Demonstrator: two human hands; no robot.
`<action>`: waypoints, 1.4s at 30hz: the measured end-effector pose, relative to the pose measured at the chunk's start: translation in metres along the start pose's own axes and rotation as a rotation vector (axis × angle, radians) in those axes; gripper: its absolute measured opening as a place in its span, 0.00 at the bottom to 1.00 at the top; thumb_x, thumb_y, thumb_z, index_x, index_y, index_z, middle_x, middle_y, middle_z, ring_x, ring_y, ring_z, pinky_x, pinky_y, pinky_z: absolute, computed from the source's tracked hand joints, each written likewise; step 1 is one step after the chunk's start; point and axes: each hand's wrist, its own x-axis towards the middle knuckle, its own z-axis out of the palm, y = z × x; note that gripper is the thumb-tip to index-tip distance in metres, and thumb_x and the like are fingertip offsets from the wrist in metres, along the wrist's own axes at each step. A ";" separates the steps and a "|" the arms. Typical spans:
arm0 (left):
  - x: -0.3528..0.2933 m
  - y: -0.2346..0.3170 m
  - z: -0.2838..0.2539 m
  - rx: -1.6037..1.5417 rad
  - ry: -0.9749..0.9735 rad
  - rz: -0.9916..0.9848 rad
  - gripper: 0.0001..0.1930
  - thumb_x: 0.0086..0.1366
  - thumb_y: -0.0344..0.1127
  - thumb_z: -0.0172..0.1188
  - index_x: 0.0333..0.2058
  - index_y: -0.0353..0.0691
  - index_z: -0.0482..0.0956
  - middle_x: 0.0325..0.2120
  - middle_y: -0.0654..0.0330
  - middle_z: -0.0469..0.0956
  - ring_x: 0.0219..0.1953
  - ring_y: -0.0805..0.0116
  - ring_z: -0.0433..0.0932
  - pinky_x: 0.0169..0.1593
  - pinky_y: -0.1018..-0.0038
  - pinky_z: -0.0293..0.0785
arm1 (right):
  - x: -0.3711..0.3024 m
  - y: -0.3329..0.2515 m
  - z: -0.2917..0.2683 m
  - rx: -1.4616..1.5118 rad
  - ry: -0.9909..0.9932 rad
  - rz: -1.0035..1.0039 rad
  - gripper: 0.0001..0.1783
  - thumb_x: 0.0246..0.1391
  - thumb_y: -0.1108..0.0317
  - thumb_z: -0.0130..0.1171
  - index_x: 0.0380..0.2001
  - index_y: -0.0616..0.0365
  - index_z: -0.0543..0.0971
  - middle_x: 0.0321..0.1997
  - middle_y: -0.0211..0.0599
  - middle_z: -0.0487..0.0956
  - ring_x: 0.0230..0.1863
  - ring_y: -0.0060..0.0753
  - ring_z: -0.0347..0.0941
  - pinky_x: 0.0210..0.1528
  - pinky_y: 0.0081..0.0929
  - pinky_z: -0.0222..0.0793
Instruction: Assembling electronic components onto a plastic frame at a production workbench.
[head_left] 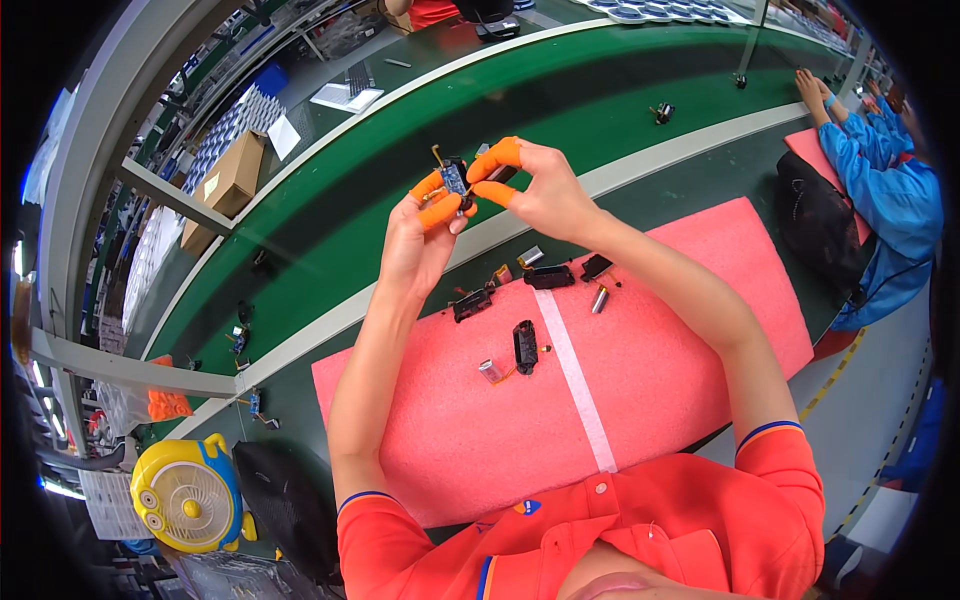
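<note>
Above the far edge of the pink foam mat [650,400], my left hand [408,240] pinches a small blue circuit board [453,179] with dark parts on it. My right hand [550,190] is closed at the board's right side, thumb and forefinger on a dark piece too small to name. Orange finger cots cover the working fingertips of both hands. Below them on the mat lies a black plastic housing [525,347] with a silver battery cell [489,371] wired beside it. Several more housings and cells, including a silver cell [600,299], lie along the mat's far edge.
A green conveyor belt [600,100] curves past beyond the mat, carrying scattered small assemblies such as one [662,112]. A yellow fan [190,495] stands at lower left by a black bag [285,505]. A metal frame [180,195] rises at left. At right sits a co-worker in blue [890,195].
</note>
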 end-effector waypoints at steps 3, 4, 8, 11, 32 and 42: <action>0.003 0.003 -0.002 -0.091 -0.005 -0.021 0.16 0.58 0.21 0.52 0.47 0.30 0.69 0.35 0.53 0.73 0.32 0.67 0.74 0.29 0.80 0.66 | 0.005 0.002 -0.007 0.011 -0.083 -0.094 0.09 0.41 0.79 0.61 0.30 0.64 0.76 0.32 0.40 0.76 0.32 0.30 0.74 0.37 0.23 0.69; 0.004 0.004 -0.002 -0.108 0.013 -0.024 0.16 0.58 0.21 0.52 0.46 0.30 0.69 0.35 0.53 0.73 0.32 0.66 0.74 0.29 0.79 0.66 | 0.007 0.003 -0.008 -0.038 -0.099 -0.172 0.09 0.41 0.79 0.61 0.30 0.64 0.76 0.32 0.39 0.76 0.31 0.29 0.74 0.37 0.23 0.69; 0.005 0.007 0.000 -0.106 0.020 -0.003 0.15 0.58 0.20 0.51 0.46 0.30 0.70 0.35 0.53 0.73 0.32 0.66 0.73 0.29 0.79 0.65 | 0.013 0.001 -0.010 -0.058 -0.138 -0.187 0.08 0.42 0.78 0.62 0.30 0.63 0.77 0.31 0.36 0.76 0.30 0.26 0.73 0.36 0.22 0.69; -0.002 0.007 0.005 -0.030 0.014 0.040 0.16 0.58 0.20 0.51 0.46 0.31 0.70 0.35 0.53 0.73 0.32 0.66 0.73 0.29 0.79 0.65 | 0.014 -0.006 -0.010 0.094 -0.146 0.104 0.07 0.43 0.78 0.61 0.30 0.63 0.77 0.30 0.34 0.76 0.29 0.23 0.72 0.34 0.22 0.70; -0.009 0.011 0.005 -0.028 -0.048 0.041 0.16 0.57 0.19 0.52 0.46 0.31 0.70 0.35 0.53 0.73 0.31 0.68 0.72 0.31 0.80 0.65 | 0.005 -0.008 0.000 -0.125 -0.007 -0.210 0.09 0.40 0.78 0.62 0.30 0.62 0.79 0.28 0.36 0.76 0.28 0.30 0.72 0.32 0.23 0.69; -0.012 0.006 -0.001 0.247 -0.037 0.107 0.17 0.57 0.22 0.55 0.46 0.30 0.70 0.37 0.54 0.75 0.33 0.71 0.73 0.34 0.78 0.69 | 0.000 -0.015 0.011 -0.167 -0.080 0.158 0.10 0.40 0.78 0.63 0.31 0.64 0.79 0.30 0.39 0.74 0.29 0.34 0.74 0.32 0.23 0.70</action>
